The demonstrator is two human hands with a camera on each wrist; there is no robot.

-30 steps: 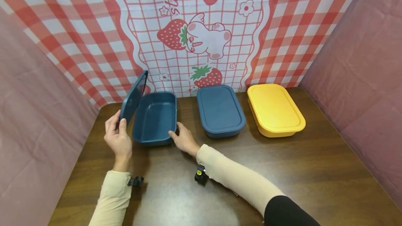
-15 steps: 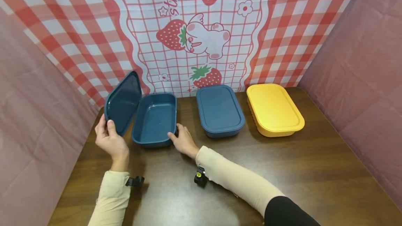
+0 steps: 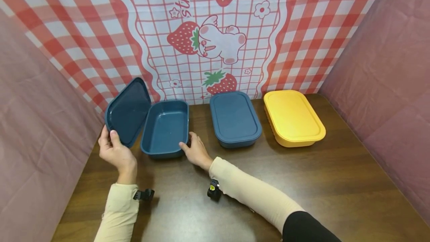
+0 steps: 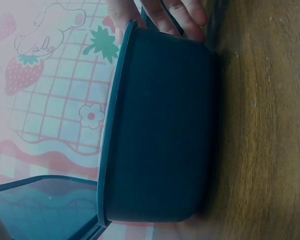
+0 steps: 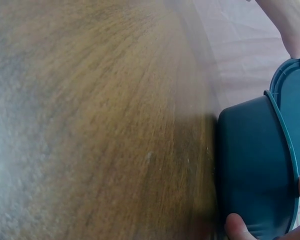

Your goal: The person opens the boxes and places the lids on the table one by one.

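Note:
A dark blue lunch box [image 3: 168, 128] stands uncovered at the left of the table, its inside bare. My left hand [image 3: 118, 154] pinches the near edge of its lid [image 3: 129, 111], which leans up and outward beside the box's left wall. In the right wrist view, that lid [image 5: 297, 102] shows behind the box [image 5: 255, 165]. With thumb and fingers, my right hand [image 3: 197, 151] grips the box's near right corner. The left wrist view shows the box's near wall [image 4: 157, 125] and the right hand's fingers [image 4: 165, 17] on its side.
A second blue box [image 3: 236, 118] with its lid on stands right of the uncovered one. Farther right is a lidded yellow box [image 3: 294, 117]. A strawberry-print cloth [image 3: 220, 29] hangs behind the wooden table [image 3: 268, 182], with pink cloth at both sides.
My left hand has swung the lid leftward and outward, away from the box, so its inner face now shows. The right hand has kept its grip on the box corner.

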